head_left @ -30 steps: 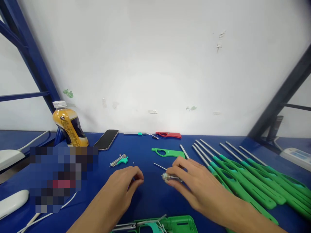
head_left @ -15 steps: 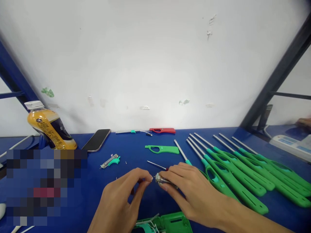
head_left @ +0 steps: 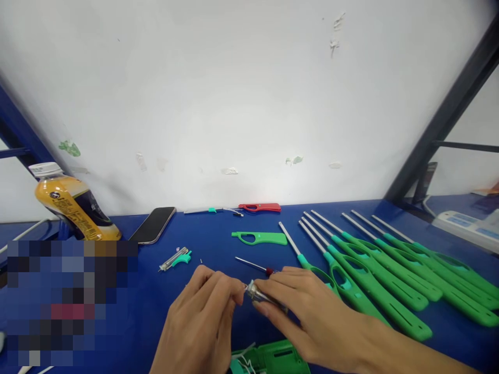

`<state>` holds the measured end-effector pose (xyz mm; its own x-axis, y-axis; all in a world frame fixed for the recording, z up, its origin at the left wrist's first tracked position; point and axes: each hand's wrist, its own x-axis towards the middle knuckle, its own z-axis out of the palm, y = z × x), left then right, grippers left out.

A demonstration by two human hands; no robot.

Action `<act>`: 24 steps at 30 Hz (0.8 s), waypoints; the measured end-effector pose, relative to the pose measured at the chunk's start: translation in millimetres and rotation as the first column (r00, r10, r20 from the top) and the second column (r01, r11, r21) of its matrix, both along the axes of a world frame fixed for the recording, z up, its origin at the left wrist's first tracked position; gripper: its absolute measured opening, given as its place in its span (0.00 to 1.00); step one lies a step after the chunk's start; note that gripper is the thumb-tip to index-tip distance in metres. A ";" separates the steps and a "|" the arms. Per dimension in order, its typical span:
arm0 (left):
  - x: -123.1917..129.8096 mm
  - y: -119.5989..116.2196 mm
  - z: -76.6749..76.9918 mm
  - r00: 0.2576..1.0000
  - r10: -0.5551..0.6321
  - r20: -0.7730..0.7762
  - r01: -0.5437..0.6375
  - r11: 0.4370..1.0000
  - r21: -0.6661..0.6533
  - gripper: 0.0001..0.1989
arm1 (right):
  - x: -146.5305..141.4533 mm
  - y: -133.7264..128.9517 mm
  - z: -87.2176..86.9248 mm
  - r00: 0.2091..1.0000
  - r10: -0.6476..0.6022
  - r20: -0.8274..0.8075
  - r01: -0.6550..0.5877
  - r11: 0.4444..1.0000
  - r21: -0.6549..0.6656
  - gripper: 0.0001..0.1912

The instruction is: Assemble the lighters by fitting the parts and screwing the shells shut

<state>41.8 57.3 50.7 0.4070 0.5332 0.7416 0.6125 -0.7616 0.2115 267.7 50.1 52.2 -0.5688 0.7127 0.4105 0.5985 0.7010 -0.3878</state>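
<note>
Between the thumb and fingers of my right hand (head_left: 312, 311) is a small clear cylindrical part (head_left: 262, 295) with a metallic end that points left. My left hand (head_left: 202, 317) is closed in a pinch at that end; whatever its fingertips hold is too small to make out. Just beyond my right hand lies a screwdriver (head_left: 251, 263) with a red handle, partly covered by the fingers. An open green lighter casing (head_left: 283, 357) with white wires rests below the hands, cut off by the frame's bottom edge.
Several green long-necked lighters (head_left: 390, 280) lie at the right. Beyond the hands are an empty green shell (head_left: 260, 238), a red shell (head_left: 260, 207) and a small mechanism with a teal trigger (head_left: 182, 258). A phone (head_left: 153, 225) and a bottle (head_left: 78, 205) stand left.
My left hand has moved slightly right, and its fingertips now meet the metallic end of the clear part. Its other fingers have curled in. My right hand still holds the part.
</note>
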 end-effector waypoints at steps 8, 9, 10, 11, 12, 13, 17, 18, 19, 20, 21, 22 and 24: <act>1.1 -3.4 -5.5 0.994 0.047 -0.097 -0.038 0.995 0.090 0.17 | -3.9 -7.0 1.4 1.000 0.005 -0.029 -0.004 1.000 0.022 0.08; -0.4 -2.6 -8.1 0.990 0.043 -0.131 -0.030 0.995 0.096 0.17 | -3.8 -6.7 1.8 1.000 0.014 0.002 -0.014 1.000 0.011 0.08; -1.7 -1.7 -10.6 0.986 0.044 -0.159 -0.027 0.994 0.106 0.17 | -3.5 -6.3 2.0 0.999 0.024 0.032 -0.024 1.000 -0.001 0.08; -2.6 -0.7 -12.9 0.983 0.049 -0.178 -0.028 0.992 0.120 0.17 | -3.1 -6.0 1.8 0.998 0.032 0.056 -0.032 0.999 -0.002 0.08; -3.1 0.2 -14.8 0.979 0.059 -0.195 -0.034 0.991 0.131 0.17 | -2.6 -5.7 1.3 0.997 0.033 0.074 -0.033 0.999 0.006 0.08; -3.1 1.1 -16.4 0.976 0.072 -0.206 -0.042 0.989 0.142 0.17 | -2.1 -5.5 0.5 0.996 0.031 0.086 -0.033 0.999 0.022 0.08; -0.7 2.8 -21.4 0.969 0.103 -0.225 -0.057 0.978 0.202 0.15 | -0.5 -5.7 -3.0 0.990 0.019 0.139 -0.028 0.998 0.062 0.10; 0.1 2.5 -22.5 0.967 0.109 -0.229 -0.059 0.975 0.216 0.15 | -0.3 -5.6 -3.3 0.988 0.025 0.152 -0.032 0.999 0.042 0.10; 0.8 1.8 -23.6 0.966 0.115 -0.232 -0.061 0.972 0.226 0.14 | -0.3 -5.5 -3.1 0.987 0.031 0.159 -0.033 0.999 0.014 0.10; 1.5 0.9 -24.4 0.964 0.121 -0.237 -0.066 0.971 0.228 0.13 | -0.5 -5.2 -2.6 0.986 0.032 0.164 -0.029 0.999 -0.020 0.10; 2.2 -0.2 -24.9 0.962 0.126 -0.242 -0.070 0.972 0.225 0.13 | -0.7 -5.0 -1.5 0.985 0.036 0.169 -0.027 0.998 -0.055 0.10; 2.9 -1.4 -25.1 0.961 0.128 -0.246 -0.073 0.973 0.219 0.13 | -1.1 -4.9 -0.1 0.984 0.039 0.176 -0.024 0.996 -0.087 0.10; 4.4 -3.4 -24.5 0.961 0.126 -0.245 -0.077 0.977 0.200 0.13 | -2.2 -5.2 3.5 0.982 0.043 0.185 -0.019 0.991 -0.134 0.10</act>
